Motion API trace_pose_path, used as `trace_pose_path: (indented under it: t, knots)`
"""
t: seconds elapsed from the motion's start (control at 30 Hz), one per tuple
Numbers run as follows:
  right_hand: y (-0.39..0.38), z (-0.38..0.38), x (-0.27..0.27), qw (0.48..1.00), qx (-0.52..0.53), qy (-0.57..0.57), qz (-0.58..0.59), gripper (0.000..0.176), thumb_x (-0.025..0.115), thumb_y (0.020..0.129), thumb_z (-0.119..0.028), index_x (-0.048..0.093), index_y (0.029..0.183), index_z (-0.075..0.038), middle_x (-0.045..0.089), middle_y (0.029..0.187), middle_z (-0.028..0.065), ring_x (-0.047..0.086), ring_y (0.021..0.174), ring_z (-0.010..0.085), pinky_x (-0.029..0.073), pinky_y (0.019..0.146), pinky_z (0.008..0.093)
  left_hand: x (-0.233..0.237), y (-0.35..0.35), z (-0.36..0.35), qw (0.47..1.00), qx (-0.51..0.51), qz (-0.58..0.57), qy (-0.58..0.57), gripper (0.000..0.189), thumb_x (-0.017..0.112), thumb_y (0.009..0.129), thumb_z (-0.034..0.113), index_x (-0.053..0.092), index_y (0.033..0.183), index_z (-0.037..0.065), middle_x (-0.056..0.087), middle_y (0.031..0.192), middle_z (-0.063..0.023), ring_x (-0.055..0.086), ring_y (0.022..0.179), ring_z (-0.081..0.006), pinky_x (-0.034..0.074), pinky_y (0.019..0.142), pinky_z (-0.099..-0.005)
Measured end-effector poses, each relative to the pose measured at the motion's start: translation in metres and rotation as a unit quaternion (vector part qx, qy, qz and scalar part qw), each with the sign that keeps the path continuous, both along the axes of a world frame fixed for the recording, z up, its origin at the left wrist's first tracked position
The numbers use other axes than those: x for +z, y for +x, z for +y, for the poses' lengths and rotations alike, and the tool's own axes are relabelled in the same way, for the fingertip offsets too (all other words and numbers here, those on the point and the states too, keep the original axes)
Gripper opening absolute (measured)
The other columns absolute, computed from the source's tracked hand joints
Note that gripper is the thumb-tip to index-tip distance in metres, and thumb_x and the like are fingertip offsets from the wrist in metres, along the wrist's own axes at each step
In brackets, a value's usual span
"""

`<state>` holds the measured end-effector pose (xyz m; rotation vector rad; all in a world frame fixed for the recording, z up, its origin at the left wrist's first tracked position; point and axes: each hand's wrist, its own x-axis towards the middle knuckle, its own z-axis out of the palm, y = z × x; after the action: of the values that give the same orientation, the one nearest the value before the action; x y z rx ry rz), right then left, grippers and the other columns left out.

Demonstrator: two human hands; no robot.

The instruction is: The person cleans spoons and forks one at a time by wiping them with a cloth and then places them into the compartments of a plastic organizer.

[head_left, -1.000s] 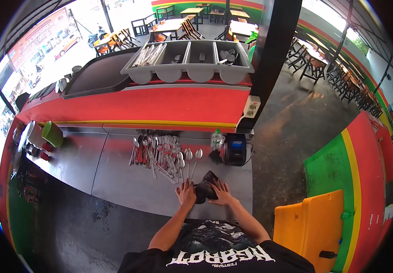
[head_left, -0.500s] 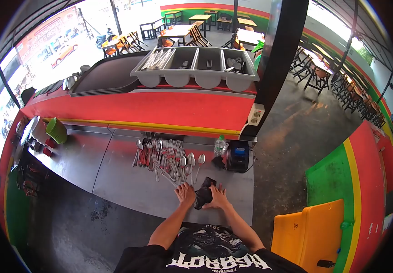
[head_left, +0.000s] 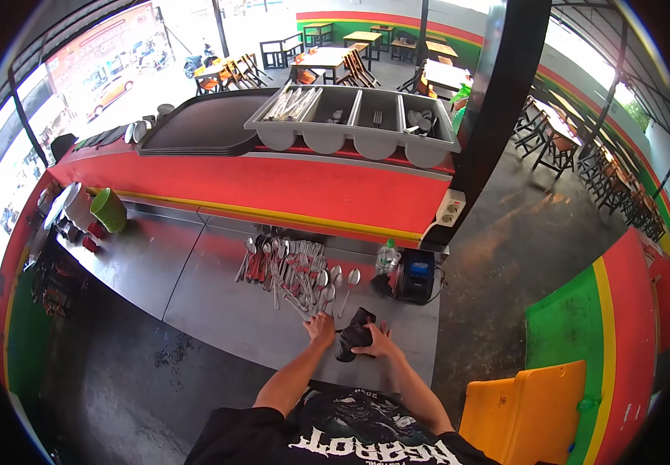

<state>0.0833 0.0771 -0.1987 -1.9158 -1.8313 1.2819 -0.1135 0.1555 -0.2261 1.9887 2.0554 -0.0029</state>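
Note:
On the grey metal counter (head_left: 234, 322) lies a pile of spoons and forks (head_left: 284, 267). My left hand (head_left: 321, 329) is at the front edge of the pile, its fingers bent around the handle end of a piece of cutlery. A dark cloth (head_left: 354, 335) is bunched on the counter to its right. My right hand (head_left: 379, 342) grips the right side of this cloth, thumb and fingers spread around it. A single spoon (head_left: 350, 291) lies at the right of the pile.
Behind the cutlery stand a small bottle (head_left: 386, 256) and a black device (head_left: 415, 277). A grey cutlery tray (head_left: 350, 139) and dark trays (head_left: 203, 124) rest on the red ledge. Green cups (head_left: 108, 211) stand at the far left, an orange chair (head_left: 525, 415) at the right.
The whole view has shifted, with the scene slightly lower and to the right. My left hand has moved slightly toward the cutlery. My right hand has closed further over the cloth.

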Motion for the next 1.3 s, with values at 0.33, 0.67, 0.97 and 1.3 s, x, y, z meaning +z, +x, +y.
trace_pose_path:
  t: [0.33,0.67,0.97,1.3]
  knots:
    - [-0.008,-0.002,0.001,0.997,-0.008,0.021,-0.069,0.094,0.077,0.067,-0.057,0.04,0.14,-0.011,0.021,0.159,0.0107,0.004,0.145,0.0467,0.009,0.113,0.064,0.019,-0.021,-0.005,0.991,-0.09,-0.098,-0.014,0.028,0.042,0.095,0.028,0.059,0.1,0.006,0.07,0.092,-0.0164,0.067,0.092,-0.0329,0.032,0.093,-0.0533]
    - [-0.011,-0.034,-0.016,0.945,-0.155,0.288,0.003,0.037,0.065,0.081,-0.021,0.058,0.113,-0.005,0.06,0.121,0.0168,0.05,0.12,0.0401,0.037,0.102,0.0511,0.013,-0.059,-0.053,0.83,0.009,-0.556,-0.03,0.023,0.054,0.097,0.022,0.058,0.093,0.0,0.069,0.078,-0.0114,0.067,0.071,-0.0207,0.051,0.067,-0.0344]
    - [0.007,-0.051,0.027,0.722,-0.392,-0.002,0.57,0.035,0.049,0.095,-0.024,0.059,0.118,0.0,0.065,0.111,0.0095,0.062,0.102,0.0235,0.047,0.091,0.0338,0.058,-0.034,-0.118,0.837,0.013,-0.547,-0.018,0.019,0.056,0.096,0.018,0.058,0.098,-0.001,0.067,0.077,-0.0144,0.067,0.073,-0.0241,0.051,0.065,-0.0369]
    - [-0.03,-0.069,0.14,0.821,-0.387,-0.082,0.411,0.04,0.044,0.101,-0.035,0.056,0.121,-0.002,0.064,0.107,0.0058,0.061,0.096,0.0168,0.048,0.086,0.032,0.085,-0.004,-0.099,0.867,-0.145,-0.477,0.02,0.019,0.058,0.084,0.008,0.053,0.1,-0.001,0.059,0.088,-0.03,0.053,0.093,-0.0509,0.047,0.069,-0.0503]
